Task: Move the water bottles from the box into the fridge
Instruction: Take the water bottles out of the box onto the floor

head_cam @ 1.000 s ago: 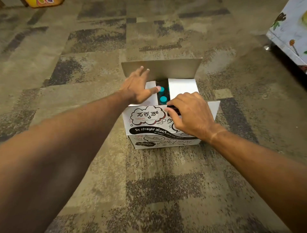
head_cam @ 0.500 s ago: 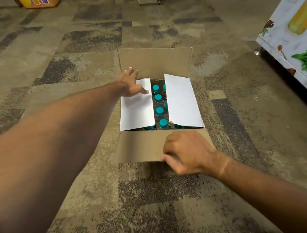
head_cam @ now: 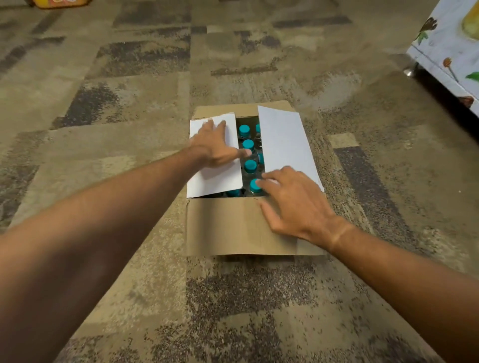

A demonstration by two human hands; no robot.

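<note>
A cardboard box point(head_cam: 233, 228) stands on the carpet, its near brown flap folded down toward me. Two white inner flaps point(head_cam: 285, 145) lie partly over the top. Between them a gap shows several water bottles with teal caps point(head_cam: 250, 165); the rest of the bottles are hidden under the flaps. My left hand point(head_cam: 216, 147) lies flat on the left white flap, its thumb reaching over the gap. My right hand point(head_cam: 293, 202) rests on the near right corner of the box, fingers spread, fingertips touching the nearest teal cap point(head_cam: 255, 185).
Patterned grey-brown carpet surrounds the box. A white cabinet with printed pictures point(head_cam: 451, 51) stands on a metal foot at the far right. A yellow object point(head_cam: 62, 3) lies at the top left edge.
The near flap has been folded fully down. My right hand left that flap and moved up to the nearest cap. My left hand slid nearer along the left white flap.
</note>
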